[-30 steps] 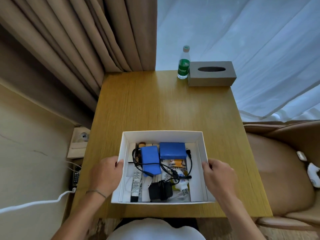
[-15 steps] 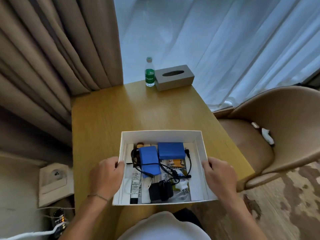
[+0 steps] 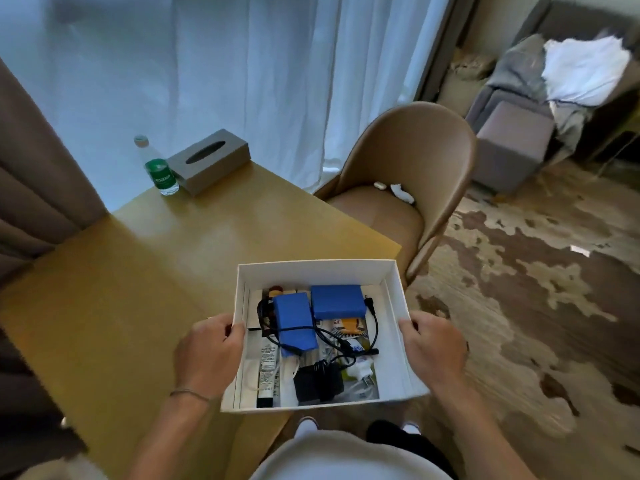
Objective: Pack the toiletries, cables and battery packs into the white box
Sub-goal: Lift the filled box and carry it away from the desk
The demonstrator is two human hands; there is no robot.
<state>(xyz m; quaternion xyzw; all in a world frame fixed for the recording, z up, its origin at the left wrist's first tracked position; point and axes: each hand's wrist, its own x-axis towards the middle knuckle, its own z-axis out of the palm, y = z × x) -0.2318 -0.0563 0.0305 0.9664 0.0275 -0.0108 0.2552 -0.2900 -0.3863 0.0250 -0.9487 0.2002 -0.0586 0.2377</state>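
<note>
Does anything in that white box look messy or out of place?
Nothing looks spilled or damaged. The white box is held by the left hand and right hand, with its right part past the table edge. Inside, a black cable loops loosely over a blue battery pack, untidy but contained.

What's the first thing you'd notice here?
The white box held in the foreground, the left hand and right hand gripping its sides. Inside lie two blue battery packs, tangled with black cables. Behind, a brown chair stands beside the wooden table.
</note>
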